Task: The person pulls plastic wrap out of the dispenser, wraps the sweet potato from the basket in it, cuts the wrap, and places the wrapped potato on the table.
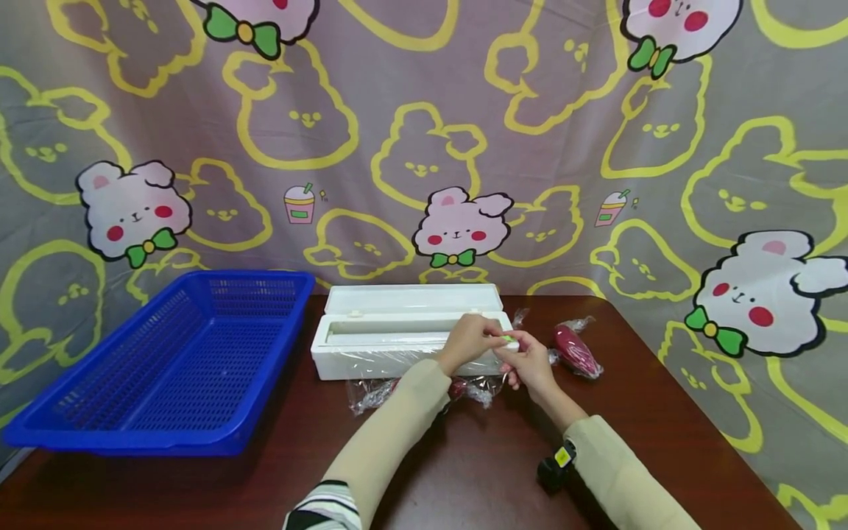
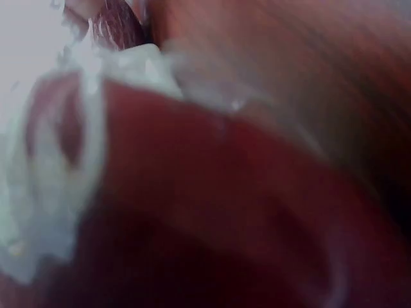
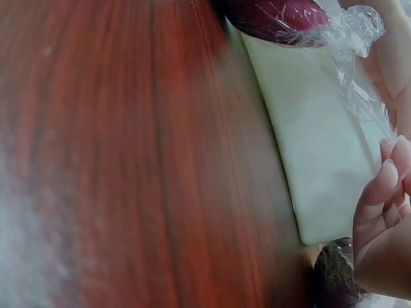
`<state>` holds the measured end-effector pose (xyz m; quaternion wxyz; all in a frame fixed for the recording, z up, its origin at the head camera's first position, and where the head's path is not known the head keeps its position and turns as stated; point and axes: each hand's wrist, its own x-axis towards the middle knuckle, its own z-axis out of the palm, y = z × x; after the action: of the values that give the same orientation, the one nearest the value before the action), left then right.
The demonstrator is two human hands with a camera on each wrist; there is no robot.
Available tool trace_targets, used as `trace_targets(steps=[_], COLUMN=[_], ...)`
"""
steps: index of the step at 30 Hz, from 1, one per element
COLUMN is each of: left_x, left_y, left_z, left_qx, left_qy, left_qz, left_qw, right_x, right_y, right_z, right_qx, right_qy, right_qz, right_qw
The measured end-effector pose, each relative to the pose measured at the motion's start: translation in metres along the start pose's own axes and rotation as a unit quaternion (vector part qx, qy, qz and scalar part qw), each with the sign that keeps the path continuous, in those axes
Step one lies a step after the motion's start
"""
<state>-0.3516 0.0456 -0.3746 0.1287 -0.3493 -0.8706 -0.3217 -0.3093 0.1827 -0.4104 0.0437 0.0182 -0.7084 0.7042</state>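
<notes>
A long white cling film box sits on the table with its lid raised and a roll inside. Clear cling film drapes over its front. At the box's right end, my left hand has thumb and forefinger together at a small green slider. Close beside it, my right hand pinches the film, its fingertips bunched at the film's edge. Dark red vegetables wrapped in film lie before the box, partly hidden by the left arm. The left wrist view is blurred, filled by a dark red wrapped vegetable.
A blue plastic basket stands on the left of the brown table. Another film-wrapped dark red vegetable lies right of the box. A patterned curtain hangs behind the table.
</notes>
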Motion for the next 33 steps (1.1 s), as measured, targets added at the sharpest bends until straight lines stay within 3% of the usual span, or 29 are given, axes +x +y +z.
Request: trace_targets(steps=[8, 15, 24, 33], left_x=[-0.004, -0.008, -0.011, -0.012], left_y=[-0.001, -0.005, -0.008, -0.016], left_z=[-0.004, -0.005, -0.010, -0.014], left_qx=[-0.020, -0.011, 0.012, -0.011], left_qy=[0.004, 0.014, -0.007, 0.005], left_qz=[0.011, 0.045, -0.005, 0.026], left_qw=[0.9997, 0.9988, 0.9999, 0.9996], right_x=[0.003, 0.004, 0.003, 0.003], right_y=[-0.004, -0.005, -0.005, -0.008], right_z=[-0.003, -0.005, -0.009, -0.009], right_qx=[-0.031, -0.043, -0.055, -0.073], right_qy=[-0.035, -0.042, -0.046, -0.069], right_qz=[0.007, 0.021, 0.026, 0.015], right_qw=[0.9989, 0.9980, 0.9971, 0.9949])
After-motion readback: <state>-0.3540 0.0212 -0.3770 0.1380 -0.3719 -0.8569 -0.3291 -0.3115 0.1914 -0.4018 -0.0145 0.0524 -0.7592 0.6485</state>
